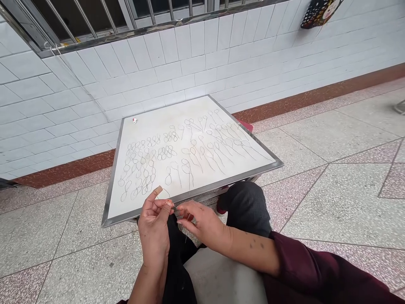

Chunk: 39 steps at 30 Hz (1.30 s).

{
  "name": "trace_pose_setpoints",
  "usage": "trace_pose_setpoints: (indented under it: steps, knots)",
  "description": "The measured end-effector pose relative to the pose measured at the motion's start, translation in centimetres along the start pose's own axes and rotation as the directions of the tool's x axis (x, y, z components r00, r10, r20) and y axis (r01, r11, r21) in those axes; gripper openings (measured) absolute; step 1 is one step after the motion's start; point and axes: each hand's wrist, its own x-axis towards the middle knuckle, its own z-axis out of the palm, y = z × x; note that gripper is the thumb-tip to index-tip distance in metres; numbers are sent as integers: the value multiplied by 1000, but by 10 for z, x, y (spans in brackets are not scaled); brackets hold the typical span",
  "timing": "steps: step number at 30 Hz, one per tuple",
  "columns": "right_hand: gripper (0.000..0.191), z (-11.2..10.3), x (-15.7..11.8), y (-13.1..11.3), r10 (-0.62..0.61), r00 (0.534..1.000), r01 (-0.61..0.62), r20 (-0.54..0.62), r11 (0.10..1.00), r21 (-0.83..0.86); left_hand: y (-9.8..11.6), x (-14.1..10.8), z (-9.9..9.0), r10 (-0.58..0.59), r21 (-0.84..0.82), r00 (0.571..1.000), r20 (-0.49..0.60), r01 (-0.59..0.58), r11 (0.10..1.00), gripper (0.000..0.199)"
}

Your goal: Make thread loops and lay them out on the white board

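My left hand (156,223) pinches a thin wire (166,192) between thumb and fingers, just in front of the table's near edge. The wire curves in a loop above the thumb, and one fingertip wears a tan wrap. Close on its right is my right hand (201,219), thumb and fingers bent around the thin strand, whose end hangs below. Whether those fingertips press on it is hard to tell. Many thin looped wires (186,166) lie in rows on the white tabletop (167,112), figure-eight shapes at the left, single loops with long tails at the right.
The metal-edged table stands against a white tiled wall (190,63) under a barred window. A small white and red object (135,120) lies at its back left corner. My knee (248,207) is under the near right edge. A dark dotted bag (319,14) hangs at upper right.
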Motion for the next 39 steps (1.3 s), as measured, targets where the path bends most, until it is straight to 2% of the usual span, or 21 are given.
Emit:
trace_pose_setpoints:
  steps: [3, 6, 9, 13, 17, 21, 25, 29, 32, 35, 39]
  knots:
    - [20, 2, 0, 1, -48, 997, 44, -68, 997, -56, 0, -2, 0, 17, 21, 1000, 7, -17, 1000, 54]
    - [26, 3, -2, 1, -109, 990, 97, -92, 987, -132, -1, -3, -1, 24, 31, 1000, 7, -24, 999, 57]
    - [33, 3, -4, 0, -160, 986, 142, -55, 958, -249, -2, -2, -1, 34, 43, 999, 4, -35, 998, 57]
    - [40, 3, -6, 1, -217, 976, 196, 3, 877, -438, -6, -1, -2, 28, 19, 1000, 12, -28, 999, 55]
    - [45, 3, -9, 2, -299, 952, 279, 58, 777, -565, -10, 0, -4, 17, 15, 1000, 12, -17, 1000, 50]
    - [52, 3, -13, 1, -308, 941, 325, 144, 693, -644, -13, 3, -5, 4, 17, 1000, 5, -4, 1000, 47]
    - [60, 2, -14, -1, -304, 941, 324, 146, 693, -644, -15, 5, -5, -19, -4, 1000, 19, 19, 1000, 48]
    - [58, 4, -18, 0, -320, 933, 347, 163, 686, -640, -16, 5, -6, -22, -57, 999, 39, 24, 998, 50]
    - [50, 11, -23, 5, -307, 945, 308, 114, 718, -624, -12, 6, -8, -16, -89, 999, 29, 18, 996, 50]
    - [31, 17, -27, 10, -243, 967, 236, 70, 766, -599, -7, 9, -11, 21, -86, 1000, -12, -22, 996, 48]
    - [22, 17, -32, 9, -166, 977, 214, 137, 796, -566, -9, 14, -17, 81, -86, 996, -40, -84, 993, 46]
